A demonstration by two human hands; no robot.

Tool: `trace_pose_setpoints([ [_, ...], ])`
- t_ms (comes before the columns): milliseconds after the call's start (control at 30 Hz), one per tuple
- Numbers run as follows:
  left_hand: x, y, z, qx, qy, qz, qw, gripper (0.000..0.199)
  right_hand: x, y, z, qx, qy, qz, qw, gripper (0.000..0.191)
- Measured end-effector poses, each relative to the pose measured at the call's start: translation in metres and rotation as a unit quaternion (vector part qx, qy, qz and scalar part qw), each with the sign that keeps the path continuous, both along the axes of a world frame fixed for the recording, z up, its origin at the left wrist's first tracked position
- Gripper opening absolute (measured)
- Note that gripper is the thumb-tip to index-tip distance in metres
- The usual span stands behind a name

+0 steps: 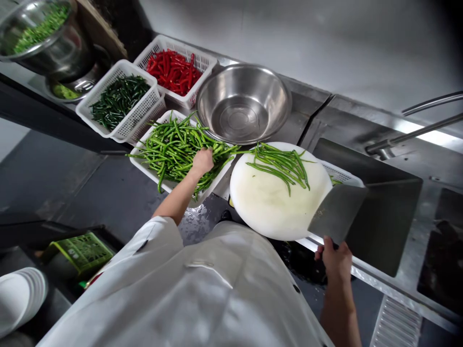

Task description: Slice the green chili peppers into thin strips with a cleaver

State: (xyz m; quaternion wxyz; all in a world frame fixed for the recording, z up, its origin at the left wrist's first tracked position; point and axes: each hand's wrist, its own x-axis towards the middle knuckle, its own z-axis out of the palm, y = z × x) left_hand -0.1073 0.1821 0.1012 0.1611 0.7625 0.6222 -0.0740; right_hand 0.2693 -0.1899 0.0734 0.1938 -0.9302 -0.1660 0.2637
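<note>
My left hand (203,160) is closed over the heap of green beans (173,152) in a white basket (211,190); its fingertips are hidden among them. With my right hand (334,255) I grip a cleaver (338,212) by its handle, the broad blade reaching over the right edge of a round white cutting board (269,207). A loose bunch of beans (284,164) lies on the board's far half. Some beans stretch from the basket toward the board's left rim.
Behind the board stands a steel bowl (244,106). Red chillies (173,70) and dark green chillies (119,99) fill white baskets at the back left. A sink (390,212) with a faucet (383,147) lies right. A steel pot (68,53) stands far left, stacked bowls (21,299) lower left.
</note>
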Motion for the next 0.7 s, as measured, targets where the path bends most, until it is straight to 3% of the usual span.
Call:
trace_pose_setpoints([
  [133,-0.030,0.034,0.017,0.048,-0.071,-0.011,0.996,0.022,0.000,0.002,0.005,0.011,0.024,-0.013,1.000,0.018],
  [267,-0.056,0.062,0.042,0.099,-0.284,0.018,0.953,0.012,-0.001,0.003,0.010,0.011,0.026,-0.007,1.000,0.017],
  [367,-0.076,0.072,0.081,0.176,-0.471,0.059,0.862,0.005,0.000,0.002,0.009,0.002,0.025,-0.013,1.000,0.018],
  [467,-0.108,0.078,0.129,0.311,-0.630,0.039,0.711,0.013,0.002,-0.001,0.004,-0.003,0.019,-0.013,1.000,0.020],
  [533,-0.131,0.081,0.153,0.381,-0.673,-0.007,0.634,0.015,0.005,-0.003,0.000,0.015,0.027,-0.014,0.999,0.020],
  [567,-0.141,0.081,0.159,0.407,-0.680,-0.014,0.609,0.016,0.005,-0.004,-0.002,0.023,0.030,-0.013,0.999,0.021],
  [633,-0.153,0.079,0.160,0.440,-0.679,0.006,0.588,0.019,0.006,-0.004,-0.003,0.030,0.037,-0.017,0.999,0.021],
  [700,-0.155,0.073,0.146,0.429,-0.672,0.034,0.603,0.024,0.005,-0.003,-0.001,0.027,0.041,-0.027,0.998,0.021],
])
